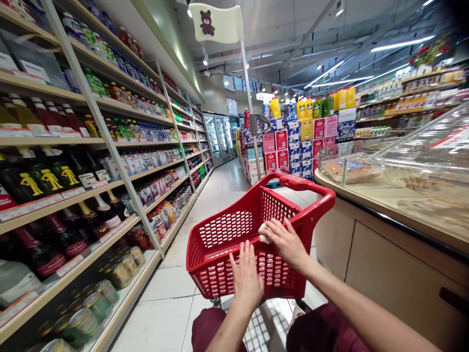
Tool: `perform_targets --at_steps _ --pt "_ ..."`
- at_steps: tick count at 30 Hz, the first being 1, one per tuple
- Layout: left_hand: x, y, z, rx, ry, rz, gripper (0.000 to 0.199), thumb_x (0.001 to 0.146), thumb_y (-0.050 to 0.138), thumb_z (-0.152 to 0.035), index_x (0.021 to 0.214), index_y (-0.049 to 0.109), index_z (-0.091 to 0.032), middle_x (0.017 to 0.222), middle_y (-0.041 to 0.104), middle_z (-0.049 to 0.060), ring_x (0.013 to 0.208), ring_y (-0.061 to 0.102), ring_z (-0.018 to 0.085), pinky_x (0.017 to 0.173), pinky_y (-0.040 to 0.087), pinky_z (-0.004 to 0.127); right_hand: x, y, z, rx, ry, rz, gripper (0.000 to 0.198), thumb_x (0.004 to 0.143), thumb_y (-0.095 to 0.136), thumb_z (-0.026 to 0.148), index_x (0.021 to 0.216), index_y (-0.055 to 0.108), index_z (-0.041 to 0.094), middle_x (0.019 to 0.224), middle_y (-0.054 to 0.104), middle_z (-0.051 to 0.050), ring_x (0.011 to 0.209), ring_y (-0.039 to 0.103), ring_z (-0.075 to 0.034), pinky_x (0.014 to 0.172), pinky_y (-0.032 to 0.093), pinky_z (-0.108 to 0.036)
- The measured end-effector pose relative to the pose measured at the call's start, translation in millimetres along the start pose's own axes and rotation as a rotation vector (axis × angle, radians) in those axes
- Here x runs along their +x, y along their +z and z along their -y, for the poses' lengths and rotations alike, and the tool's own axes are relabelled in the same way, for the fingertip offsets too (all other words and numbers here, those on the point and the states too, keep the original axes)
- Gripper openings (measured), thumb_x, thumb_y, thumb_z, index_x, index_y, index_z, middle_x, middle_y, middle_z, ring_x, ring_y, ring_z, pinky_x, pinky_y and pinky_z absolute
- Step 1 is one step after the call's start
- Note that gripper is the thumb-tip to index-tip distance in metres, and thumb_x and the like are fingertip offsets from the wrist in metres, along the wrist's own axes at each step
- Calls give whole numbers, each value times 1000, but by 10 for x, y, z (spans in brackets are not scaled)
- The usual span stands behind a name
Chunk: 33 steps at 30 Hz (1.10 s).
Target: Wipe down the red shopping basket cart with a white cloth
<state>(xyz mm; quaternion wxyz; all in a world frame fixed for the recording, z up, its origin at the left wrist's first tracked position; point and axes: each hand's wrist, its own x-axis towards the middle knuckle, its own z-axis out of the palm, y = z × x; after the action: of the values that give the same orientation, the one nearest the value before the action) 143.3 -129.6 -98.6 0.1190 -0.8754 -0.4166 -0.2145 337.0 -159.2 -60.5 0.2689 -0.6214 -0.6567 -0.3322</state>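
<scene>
In front of me stands a red plastic shopping cart (220, 230) with a lattice basket. My left hand (246, 278) lies flat with fingers stretched out against the near side wall of the basket. Higher up, at the near rim, my right hand (286, 242) presses a white cloth (264, 233) under its fingers. Most of that cloth is hidden by the hand. The cart's handle (300, 183) is at the upper right, beyond my right hand. A pole with a cream bear flag (217, 23) rises behind the cart.
Shelves of bottles and cans (146, 161) line the left side. To the right is a wooden counter (395, 254) with packaged food under clear covers. Stacked drink boxes (282, 151) stand beyond the cart, and glass-door fridges (219, 134) are at the far end. The floor is pale tile (164, 293).
</scene>
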Motion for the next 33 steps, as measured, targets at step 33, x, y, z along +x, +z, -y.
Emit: perform_targets --at_steps 33 --pt "-71 -75 419 -60 -13 -118 72 71 41 -12 137 12 -8 144 20 14 134 11 23 107 5 52 165 189 1091 320 159 125 46 89 29 37 132 35 22 131 46 -7 120 41 -22 102 22 -47"
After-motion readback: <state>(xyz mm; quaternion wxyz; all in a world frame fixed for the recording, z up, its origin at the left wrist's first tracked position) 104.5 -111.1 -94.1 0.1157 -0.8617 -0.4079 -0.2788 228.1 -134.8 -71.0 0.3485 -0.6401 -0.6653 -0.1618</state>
